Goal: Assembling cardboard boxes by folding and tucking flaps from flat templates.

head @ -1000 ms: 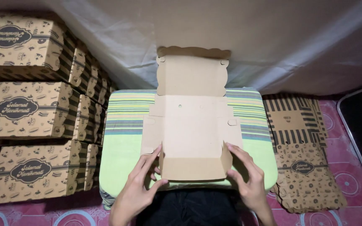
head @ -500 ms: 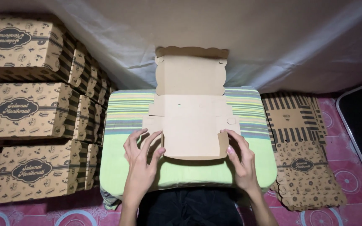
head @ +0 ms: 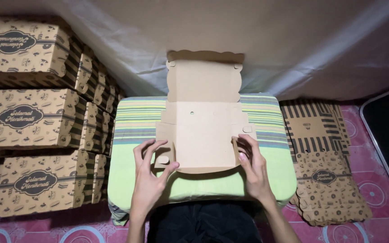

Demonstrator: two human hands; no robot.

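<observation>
Brown cardboard, unfolded and plain side up, is what you have in front of you: the flat box blank (head: 202, 130) lies on the striped green cushion (head: 131, 135) that serves as your surface, its scalloped lid flap pointing to the far side. Your left hand (head: 151, 173) pinches the small left side tab (head: 164, 152) between thumb and spread fingers, a loose, half-open grip; your right hand (head: 254, 168) curls its fingers over the right side flap (head: 244, 135) near the slot, thumb underneath, also lightly closed. To fold cleanly, I would judge it best to press along the scored creases rather than beside them, raise both side walls evenly, and keep the base pinned flat on the cushion, which is soft and may let the blank sag. Stacks of finished printed boxes (head: 28, 119) stand at the left, and more flat blanks (head: 323, 162) lie on the floor at the right.
</observation>
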